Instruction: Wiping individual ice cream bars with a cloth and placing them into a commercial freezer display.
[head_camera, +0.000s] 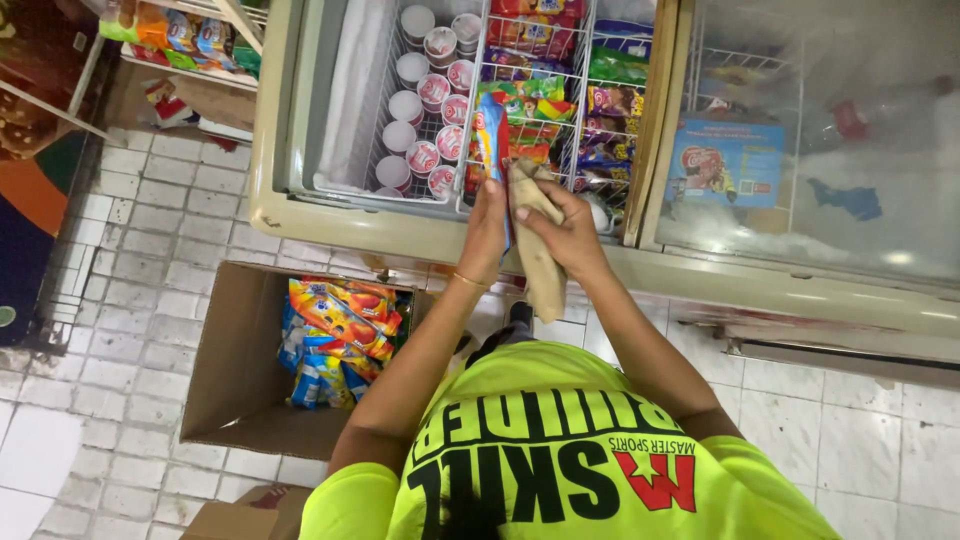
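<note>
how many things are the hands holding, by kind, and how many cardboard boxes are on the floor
blue wrapped ice-cream packet, in left hand: 1
tan cloth, in right hand: 1
brown cardboard boxes: 2
total: 4

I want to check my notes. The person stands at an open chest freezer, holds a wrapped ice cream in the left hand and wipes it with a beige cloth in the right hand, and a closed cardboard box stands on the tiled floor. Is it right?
One detail is wrong: the cardboard box is open, not closed. The head view shows its flaps up and colourful ice cream packets inside. Otherwise it matches: the left hand holds the wrapped ice cream over the chest freezer, and the right hand holds the beige cloth.
</note>
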